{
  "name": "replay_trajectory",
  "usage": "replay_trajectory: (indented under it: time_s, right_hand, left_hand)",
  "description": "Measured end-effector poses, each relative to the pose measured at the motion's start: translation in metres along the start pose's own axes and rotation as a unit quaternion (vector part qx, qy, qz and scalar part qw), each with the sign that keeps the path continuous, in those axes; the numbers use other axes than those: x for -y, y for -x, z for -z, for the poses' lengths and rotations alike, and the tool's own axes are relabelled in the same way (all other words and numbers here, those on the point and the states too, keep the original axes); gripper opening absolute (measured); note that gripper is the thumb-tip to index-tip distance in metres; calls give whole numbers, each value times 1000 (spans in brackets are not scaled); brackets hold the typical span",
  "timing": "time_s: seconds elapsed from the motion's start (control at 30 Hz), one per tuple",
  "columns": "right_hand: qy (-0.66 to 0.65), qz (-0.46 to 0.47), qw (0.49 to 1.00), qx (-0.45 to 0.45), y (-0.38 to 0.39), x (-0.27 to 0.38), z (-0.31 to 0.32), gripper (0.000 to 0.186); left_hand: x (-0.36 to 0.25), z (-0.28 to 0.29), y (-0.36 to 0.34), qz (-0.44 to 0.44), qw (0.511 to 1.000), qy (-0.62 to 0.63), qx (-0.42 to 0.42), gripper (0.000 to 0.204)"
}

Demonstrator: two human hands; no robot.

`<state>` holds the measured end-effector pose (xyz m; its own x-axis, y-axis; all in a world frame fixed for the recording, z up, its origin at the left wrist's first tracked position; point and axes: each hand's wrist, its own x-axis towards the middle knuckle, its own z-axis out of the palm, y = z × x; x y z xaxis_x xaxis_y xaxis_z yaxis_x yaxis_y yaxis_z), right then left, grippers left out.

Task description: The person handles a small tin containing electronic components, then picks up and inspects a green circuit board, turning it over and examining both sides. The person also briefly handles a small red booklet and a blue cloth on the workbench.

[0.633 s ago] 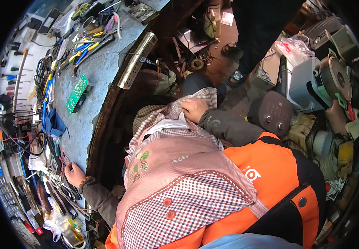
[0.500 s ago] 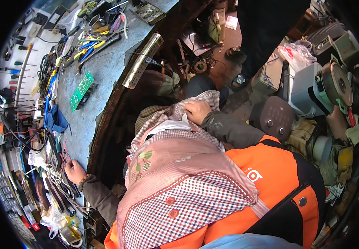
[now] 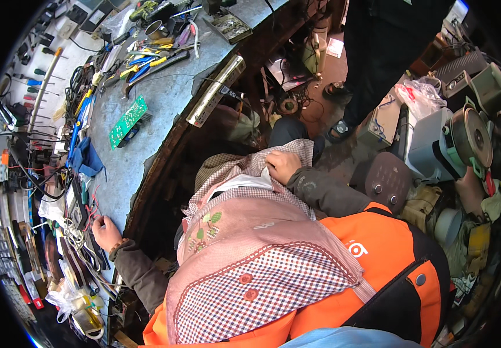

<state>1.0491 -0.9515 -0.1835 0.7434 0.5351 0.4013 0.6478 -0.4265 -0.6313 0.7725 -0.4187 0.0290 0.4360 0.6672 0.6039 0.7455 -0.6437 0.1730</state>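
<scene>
My left hand (image 3: 106,233) rests at the near edge of the blue-grey bench (image 3: 163,145), fingers curled beside thin red wires (image 3: 93,206). Whether anything is in them is hidden. My right hand (image 3: 283,166) lies on my lap, its fingers closed at the tip of a white cloth (image 3: 241,182), over the checked part of my pink apron (image 3: 250,211). A green circuit board (image 3: 128,123) with dark parts on its underside sits tilted on the bench, apart from both hands.
Pliers and other hand tools (image 3: 149,64) are heaped at the bench's far end. Cables and a dark blue cloth (image 3: 88,158) lie along the left. A metal strip (image 3: 217,91) lines the bench edge. Someone's dark-trousered legs (image 3: 378,52) stand beyond; appliances (image 3: 436,145) crowd the right.
My view has shifted a little, so the bench and my lap appear farther right and the board slightly higher. Both hands keep nearly the same places and poses.
</scene>
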Motion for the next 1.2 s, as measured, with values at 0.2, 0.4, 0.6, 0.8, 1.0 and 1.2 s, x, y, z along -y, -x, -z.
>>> replay_trajectory:
  time_s: [0.2, 0.4, 0.6, 0.8, 1.0, 1.2]
  right_hand:
    - [90, -86, 984, 127, 10, -17, -27, 10]
    - [-206, -213, 954, -49, -41, 3, 3, 18]
    - [-248, -200, 925, -205, -168, 7, 44, 49]
    - [-504, -250, 826, -9, -213, 4, 38, 41]
    - [-438, -291, 850, 26, -207, -8, 17, 49]
    - [-432, -365, 823, 49, -205, 9, 36, 49]
  left_hand:
    - [25, -19, -4, -74, 995, 38, -50, 24]
    - [4, -10, 2, -19, 997, 72, -32, 11]
    - [-1, -14, 6, 5, 997, 66, -36, 9]
    - [-6, -11, 7, 8, 996, 74, -43, 9]
    - [0, -18, 7, 3, 994, 98, -49, 7]
    - [-3, -19, 8, 6, 994, 95, -55, 6]
